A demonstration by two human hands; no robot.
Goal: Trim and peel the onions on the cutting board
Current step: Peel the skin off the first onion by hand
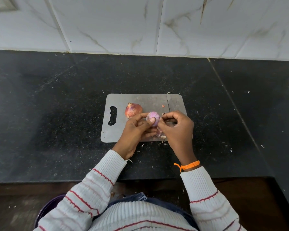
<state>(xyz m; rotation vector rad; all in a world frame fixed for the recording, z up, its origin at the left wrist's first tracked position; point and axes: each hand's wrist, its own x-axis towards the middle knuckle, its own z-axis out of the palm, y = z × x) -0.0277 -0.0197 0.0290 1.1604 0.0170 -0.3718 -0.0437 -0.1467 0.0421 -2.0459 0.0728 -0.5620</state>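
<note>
My left hand (137, 129) grips a small, mostly peeled purple onion (153, 117) just above the grey cutting board (140, 100), thumb across its front. My right hand (177, 129) is at the onion's right side, fingertips pinching at its skin. An unpeeled reddish onion (133, 110) lies on the board to the left. A knife (169, 102) lies on the board's right part, blade pointing away; my right hand hides its handle. Skin scraps (160, 135) lie on the board under my hands.
The board lies on a black speckled counter (57, 114) with small peel flecks around it. A white marbled tile wall (157, 25) rises behind. A purple round container (48, 209) stands low at the left, below the counter's front edge.
</note>
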